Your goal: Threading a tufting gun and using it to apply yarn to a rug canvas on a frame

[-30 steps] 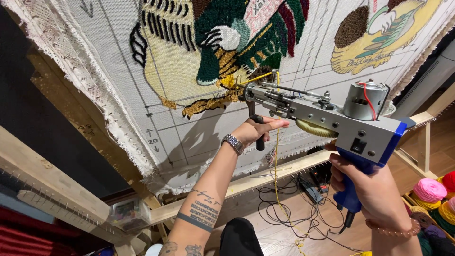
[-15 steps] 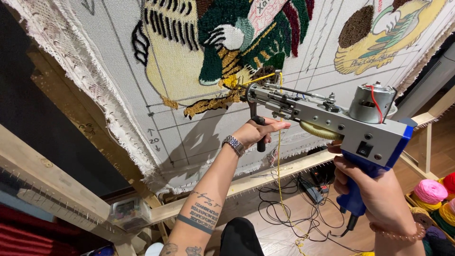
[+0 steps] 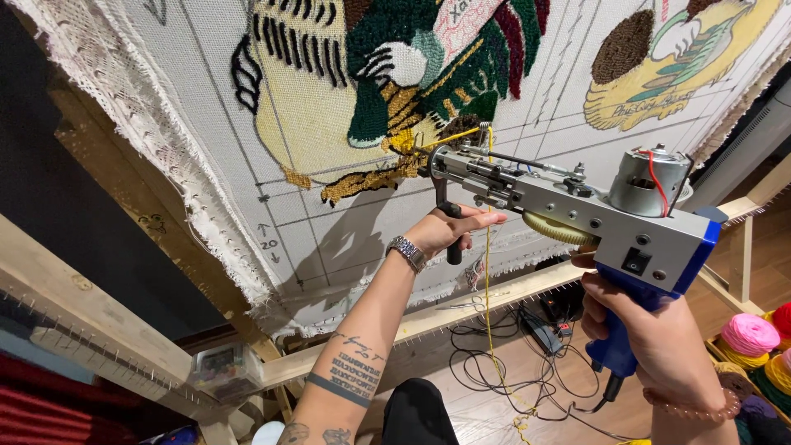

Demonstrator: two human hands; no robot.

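Fingers (image 3: 461,221) of the left hand (image 3: 449,231) are curling shut around the black front grip post of the tufting gun (image 3: 568,210), thumb side uppermost. Right hand (image 3: 651,334) is clenching tightly around the blue rear handle, its fingers wrapping out of sight on the far side.

Gun body is showing flat grey metal plates with screw heads, a cylindrical silver motor with a red wire on top, a ribbed yellow gear wheel below, and a blue plastic housing with a black switch. Its long axis is running from lower right to upper left, and the needle end is pointing at, and touching, the cloth (image 3: 206,165).

Yellow yarn (image 3: 488,272) is hanging down thin and slack from the nose of the gun toward the floor.

Cloth is a pale woven backing marked with a grid, carrying thick tufted patches in green, gold, black, cream and maroon; its frayed lace-like edge is lying over a bare wooden frame (image 3: 82,305) studded with small nails.

Needle tip is hidden among the gold tufts. Pattern is being cut off at the top edge. Yarn balls (image 3: 748,334) at the right edge are only partly showing, and the black cables (image 3: 511,371) on the floor are tangling indistinctly.
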